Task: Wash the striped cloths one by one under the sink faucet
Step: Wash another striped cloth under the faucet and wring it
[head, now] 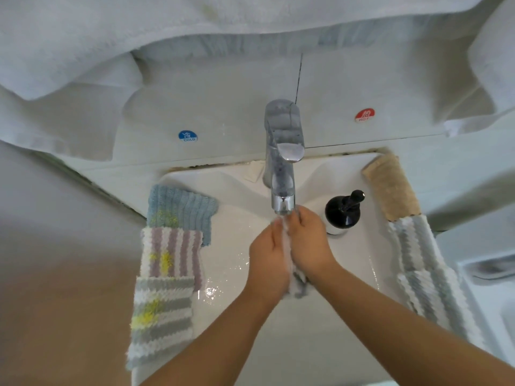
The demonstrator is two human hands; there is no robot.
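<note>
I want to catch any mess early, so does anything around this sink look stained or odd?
Yes. Yellow stains mark the three cloths on the sink's left rim: the blue cloth, the purple striped cloth and the grey striped cloth. The cloths on the right rim show none.

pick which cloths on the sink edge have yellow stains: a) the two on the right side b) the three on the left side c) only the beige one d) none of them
b: yellow blotches show on the blue cloth, the purple striped cloth and the grey striped cloth along the left edge of the sink, while the cloths on the right show none.
</note>
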